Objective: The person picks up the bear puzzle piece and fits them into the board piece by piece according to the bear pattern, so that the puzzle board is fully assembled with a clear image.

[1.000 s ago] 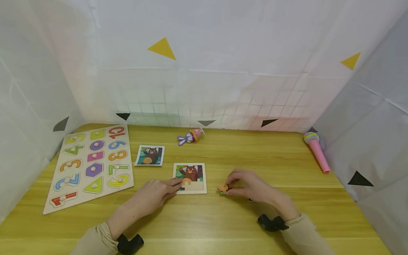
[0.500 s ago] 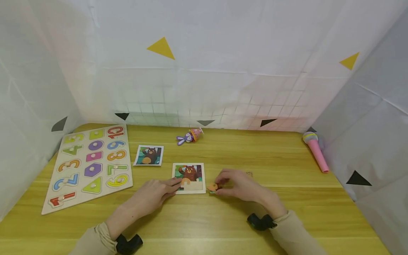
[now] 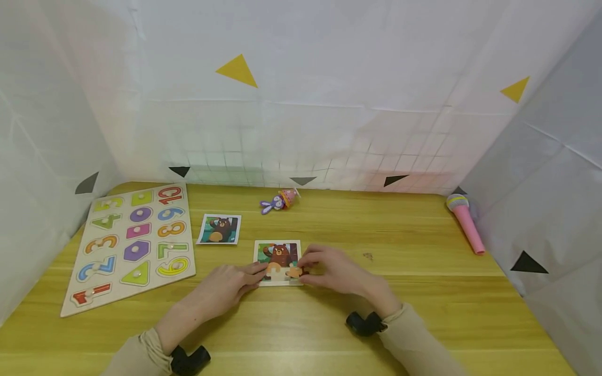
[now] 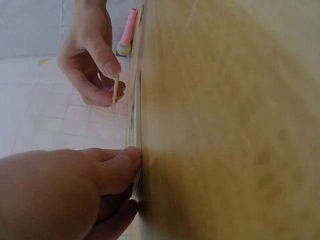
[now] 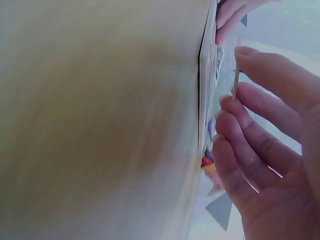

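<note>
A small framed jigsaw puzzle (image 3: 277,283) with a brown bear picture lies on the wooden table. Its lower part shows bare pale backing. My left hand (image 3: 230,284) holds its lower left corner, thumb at the edge and fingers over the frame. In the left wrist view, the thumb and fingertips (image 4: 131,154) sit right at the thin board edge. Between thumb and fingers, my right hand (image 3: 334,270) pinches an orange and brown puzzle piece (image 3: 294,272) over the puzzle's lower right part. Edge-on, the piece (image 5: 236,82) looks thin and raised above the board in the right wrist view.
A bear picture card (image 3: 219,230) lies behind and left of the puzzle. Further left is a number-and-shape peg board (image 3: 115,287). A purple rabbit toy (image 3: 278,201) lies at the back, and a pink toy microphone (image 3: 466,224) at the right. White sheets (image 3: 329,78) enclose the table.
My right hand has carried the pinched puzzle piece left from the table to over the puzzle. A small mark on the table has come into view behind it. My left hand stays in place.
</note>
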Demonstrator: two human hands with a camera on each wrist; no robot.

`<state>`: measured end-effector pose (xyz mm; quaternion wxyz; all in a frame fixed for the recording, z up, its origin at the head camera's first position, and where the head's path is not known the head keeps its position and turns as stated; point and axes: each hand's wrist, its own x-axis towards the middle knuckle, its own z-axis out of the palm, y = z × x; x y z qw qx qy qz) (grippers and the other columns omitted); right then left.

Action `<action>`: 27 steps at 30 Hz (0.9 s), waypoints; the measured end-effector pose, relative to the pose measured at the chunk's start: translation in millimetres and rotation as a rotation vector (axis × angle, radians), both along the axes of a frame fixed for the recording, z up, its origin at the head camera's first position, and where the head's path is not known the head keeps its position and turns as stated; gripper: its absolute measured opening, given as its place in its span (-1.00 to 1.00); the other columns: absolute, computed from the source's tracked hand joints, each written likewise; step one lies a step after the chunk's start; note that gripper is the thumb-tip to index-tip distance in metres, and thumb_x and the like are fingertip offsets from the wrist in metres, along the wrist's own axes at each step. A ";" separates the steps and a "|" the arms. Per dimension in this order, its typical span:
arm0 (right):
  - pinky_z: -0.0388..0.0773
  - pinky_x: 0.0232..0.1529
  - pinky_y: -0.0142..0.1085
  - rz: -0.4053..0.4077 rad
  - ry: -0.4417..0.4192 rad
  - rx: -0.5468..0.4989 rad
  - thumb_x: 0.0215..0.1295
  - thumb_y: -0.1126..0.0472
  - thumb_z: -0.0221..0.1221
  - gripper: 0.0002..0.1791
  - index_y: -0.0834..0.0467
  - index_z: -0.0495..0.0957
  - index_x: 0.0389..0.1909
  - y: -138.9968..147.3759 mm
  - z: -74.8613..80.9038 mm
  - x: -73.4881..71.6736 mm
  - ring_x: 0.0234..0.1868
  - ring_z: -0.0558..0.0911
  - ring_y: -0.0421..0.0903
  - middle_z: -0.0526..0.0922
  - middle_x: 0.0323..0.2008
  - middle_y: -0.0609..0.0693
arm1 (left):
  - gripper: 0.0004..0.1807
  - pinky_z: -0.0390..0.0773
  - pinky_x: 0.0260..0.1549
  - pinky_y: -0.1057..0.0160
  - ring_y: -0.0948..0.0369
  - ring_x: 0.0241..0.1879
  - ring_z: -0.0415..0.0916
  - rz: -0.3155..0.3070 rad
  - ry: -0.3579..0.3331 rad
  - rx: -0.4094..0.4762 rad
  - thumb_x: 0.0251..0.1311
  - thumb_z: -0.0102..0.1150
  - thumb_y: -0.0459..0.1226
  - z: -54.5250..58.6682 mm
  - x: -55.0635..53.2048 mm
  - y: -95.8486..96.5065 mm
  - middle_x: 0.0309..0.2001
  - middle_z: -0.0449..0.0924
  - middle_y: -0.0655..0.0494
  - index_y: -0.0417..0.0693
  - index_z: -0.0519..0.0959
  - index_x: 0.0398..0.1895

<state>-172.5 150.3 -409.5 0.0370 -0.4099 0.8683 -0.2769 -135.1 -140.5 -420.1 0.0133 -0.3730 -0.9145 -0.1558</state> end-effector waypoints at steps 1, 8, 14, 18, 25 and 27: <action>0.57 -0.17 -0.35 0.003 0.008 0.003 0.29 0.08 0.35 -0.79 0.04 0.73 -0.10 -2.8 -0.3 -0.6 -0.22 0.59 -0.15 0.61 -0.20 -0.14 | -0.65 0.70 -0.18 0.05 0.01 -0.15 0.72 0.002 -0.002 -0.001 0.39 0.18 -0.28 0.0 0.1 0.0 0.30 0.53 0.05 -0.05 0.63 0.20; 0.54 -0.13 -0.34 0.026 0.050 0.019 0.30 0.07 0.35 -0.79 0.05 0.72 -0.12 -19.9 -2.9 -3.4 -0.21 0.57 -0.16 0.61 -0.20 -0.12 | -0.64 0.69 -0.15 0.03 -0.01 -0.15 0.72 0.003 -0.006 -0.006 0.39 0.17 -0.28 0.4 0.6 0.7 0.31 0.52 0.03 -0.06 0.62 0.21; 0.48 -0.20 -0.39 0.032 0.051 0.020 0.29 0.08 0.35 -0.79 0.08 0.71 -0.14 -30.0 -6.7 -5.8 -0.27 0.54 -0.13 0.59 -0.25 -0.08 | -0.65 0.70 -0.18 0.04 0.01 -0.17 0.72 0.004 -0.002 -0.006 0.39 0.17 -0.28 0.2 0.6 1.0 0.28 0.55 0.03 -0.07 0.63 0.20; 0.44 -0.24 -0.42 0.035 0.076 0.036 0.27 0.08 0.37 -0.80 0.07 0.72 -0.16 -35.3 -9.1 -7.7 -0.30 0.53 -0.12 0.58 -0.27 -0.07 | -0.65 0.70 -0.21 0.05 0.04 -0.21 0.72 0.001 -0.004 0.002 0.40 0.16 -0.28 0.2 0.2 0.3 0.27 0.56 0.02 -0.08 0.62 0.21; 0.46 -0.23 -0.40 0.036 0.085 0.041 0.25 0.08 0.39 -0.78 0.08 0.74 -0.15 -40.8 -8.7 -7.8 -0.28 0.53 -0.12 0.59 -0.25 -0.04 | -0.62 0.70 -0.22 0.06 0.06 -0.21 0.73 0.003 0.004 0.023 0.42 0.14 -0.25 -1.2 -0.1 0.6 0.24 0.58 0.02 -0.08 0.59 0.26; 0.46 -0.23 -0.41 0.039 0.095 0.040 0.24 0.07 0.39 -0.77 0.09 0.74 -0.15 -41.0 -8.5 -7.4 -0.28 0.53 -0.12 0.59 -0.25 -0.05 | -0.61 0.70 -0.20 0.05 0.05 -0.17 0.73 0.005 0.005 0.025 0.42 0.14 -0.26 -1.1 0.1 1.2 0.24 0.58 0.01 -0.07 0.58 0.27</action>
